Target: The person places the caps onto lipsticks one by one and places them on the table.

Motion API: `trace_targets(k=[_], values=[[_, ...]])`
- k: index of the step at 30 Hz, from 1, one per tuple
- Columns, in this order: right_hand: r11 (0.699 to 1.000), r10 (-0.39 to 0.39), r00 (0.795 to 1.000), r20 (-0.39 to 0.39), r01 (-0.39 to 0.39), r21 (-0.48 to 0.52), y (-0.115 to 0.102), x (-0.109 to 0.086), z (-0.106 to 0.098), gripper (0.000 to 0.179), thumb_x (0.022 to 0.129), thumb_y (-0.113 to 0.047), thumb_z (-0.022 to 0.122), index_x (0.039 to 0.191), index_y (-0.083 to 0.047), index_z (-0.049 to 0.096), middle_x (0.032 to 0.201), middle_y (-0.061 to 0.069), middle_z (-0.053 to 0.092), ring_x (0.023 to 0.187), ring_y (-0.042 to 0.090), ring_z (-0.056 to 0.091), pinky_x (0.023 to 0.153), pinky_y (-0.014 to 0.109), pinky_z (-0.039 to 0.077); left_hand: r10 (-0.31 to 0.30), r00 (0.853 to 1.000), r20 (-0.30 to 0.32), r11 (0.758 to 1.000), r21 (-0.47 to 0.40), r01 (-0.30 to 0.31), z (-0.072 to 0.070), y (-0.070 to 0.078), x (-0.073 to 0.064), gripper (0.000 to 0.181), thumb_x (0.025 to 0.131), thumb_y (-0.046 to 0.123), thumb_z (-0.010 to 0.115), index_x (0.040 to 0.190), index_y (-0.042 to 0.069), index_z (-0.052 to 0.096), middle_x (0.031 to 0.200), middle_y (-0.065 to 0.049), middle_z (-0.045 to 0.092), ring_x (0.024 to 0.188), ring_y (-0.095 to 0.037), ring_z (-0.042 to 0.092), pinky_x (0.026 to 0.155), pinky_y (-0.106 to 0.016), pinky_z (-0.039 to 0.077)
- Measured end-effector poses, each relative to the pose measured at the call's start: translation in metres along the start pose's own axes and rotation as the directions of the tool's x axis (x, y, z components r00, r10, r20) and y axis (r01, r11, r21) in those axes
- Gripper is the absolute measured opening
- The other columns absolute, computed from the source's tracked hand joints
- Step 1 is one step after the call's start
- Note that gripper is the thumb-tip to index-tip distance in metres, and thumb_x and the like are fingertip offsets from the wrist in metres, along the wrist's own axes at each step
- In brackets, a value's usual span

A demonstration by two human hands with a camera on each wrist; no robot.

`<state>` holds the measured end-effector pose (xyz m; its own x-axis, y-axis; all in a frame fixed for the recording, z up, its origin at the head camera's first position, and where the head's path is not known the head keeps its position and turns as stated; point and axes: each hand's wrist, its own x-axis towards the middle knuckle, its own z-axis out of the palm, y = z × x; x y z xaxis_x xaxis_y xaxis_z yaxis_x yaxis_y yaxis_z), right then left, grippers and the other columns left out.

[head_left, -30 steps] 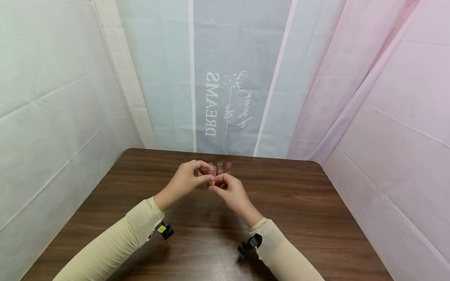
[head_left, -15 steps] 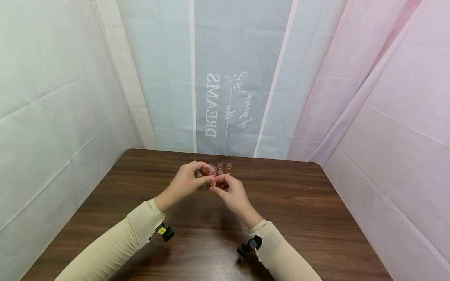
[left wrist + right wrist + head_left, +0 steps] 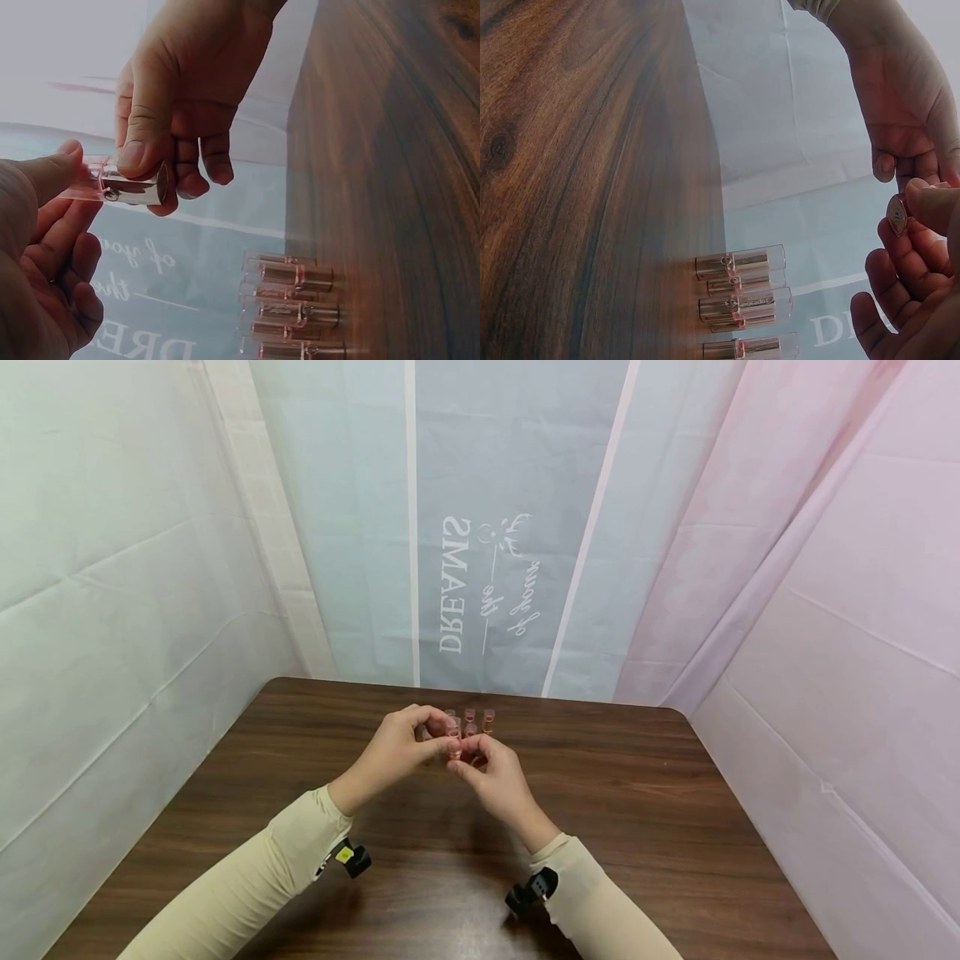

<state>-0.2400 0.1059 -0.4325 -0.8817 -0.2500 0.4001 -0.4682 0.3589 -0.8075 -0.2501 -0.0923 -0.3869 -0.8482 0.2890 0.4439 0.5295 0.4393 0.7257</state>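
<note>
A lipstick tube (image 3: 135, 190) with a clear pinkish cap and a shiny metallic base is held between both hands, raised above the table. My left hand (image 3: 405, 732) pinches the clear cap end between thumb and fingers. From the other side, my right hand (image 3: 497, 772) grips the metallic base with thumb and forefinger. The base's pointed-oval end face (image 3: 897, 215) shows in the right wrist view. Beyond the hands, several similar lipstick tubes (image 3: 739, 303) stand upright in a cluster, partly hidden by the left hand in the head view.
The dark wooden table (image 3: 630, 810) reaches back to a printed blue-grey curtain (image 3: 517, 468). Pale cloth walls (image 3: 112, 568) close in both sides. One standing lipstick tube (image 3: 488, 720) marks the cluster's right end, near the table's far edge.
Both hands keep their hold on the lipstick tube and have barely moved; the tube and right hand sit very slightly lower in the head view. The standing tubes stay put.
</note>
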Motion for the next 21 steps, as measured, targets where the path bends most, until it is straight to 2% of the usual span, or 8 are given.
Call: trace_targets(k=[8, 13, 18, 21], values=[[1.0, -0.024, 1.0, -0.02, 0.023, -0.015, -0.0026, 0.0018, -0.003, 0.018, 0.09, -0.016, 0.081, 0.105, -0.013, 0.072, 0.095, -0.002, 0.069, 0.085, 0.012, 0.063, 0.078, 0.029, 0.055, 0.006, 1.0, 0.006, 1.0, 0.025, -0.006, -0.0006, 0.004, 0.0044, 0.019, 0.086, 0.03, 0.084, 0.1, 0.022, 0.074, 0.09, 0.005, 0.068, 0.068, -0.014, 0.057, 0.058, -0.027, 0.049], [1.0, -0.016, 1.0, -0.02, 0.016, -0.009, -0.0044, 0.0025, -0.0052, 0.018, 0.091, -0.017, 0.08, 0.105, -0.012, 0.071, 0.096, -0.001, 0.069, 0.086, 0.012, 0.063, 0.079, 0.032, 0.056, 0.012, 1.0, 0.022, 1.0, 0.012, -0.012, -0.0001, 0.0053, 0.0071, 0.02, 0.085, 0.031, 0.085, 0.1, 0.022, 0.074, 0.09, 0.005, 0.068, 0.069, -0.014, 0.057, 0.059, -0.026, 0.048], [0.999, -0.032, 0.999, -0.039, 0.031, -0.021, -0.0038, 0.0037, -0.0068, 0.017, 0.091, -0.016, 0.079, 0.105, -0.012, 0.07, 0.096, 0.0, 0.069, 0.087, 0.013, 0.063, 0.079, 0.03, 0.055, 0.04, 0.999, 0.005, 0.999, 0.005, -0.04, 0.0011, 0.006, 0.0087, 0.018, 0.086, 0.029, 0.085, 0.099, 0.022, 0.074, 0.088, 0.006, 0.067, 0.071, -0.018, 0.056, 0.059, -0.027, 0.046], [0.998, -0.05, 0.997, -0.054, 0.049, -0.029, -0.0029, 0.004, -0.0071, 0.017, 0.091, -0.014, 0.079, 0.105, -0.011, 0.069, 0.097, 0.0, 0.068, 0.088, 0.013, 0.062, 0.08, 0.034, 0.056, 0.045, 0.999, -0.006, 0.999, -0.011, -0.045, 0.0029, 0.0055, 0.009, 0.018, 0.086, 0.028, 0.084, 0.099, 0.021, 0.074, 0.088, 0.005, 0.066, 0.071, -0.021, 0.055, 0.059, -0.026, 0.045]])
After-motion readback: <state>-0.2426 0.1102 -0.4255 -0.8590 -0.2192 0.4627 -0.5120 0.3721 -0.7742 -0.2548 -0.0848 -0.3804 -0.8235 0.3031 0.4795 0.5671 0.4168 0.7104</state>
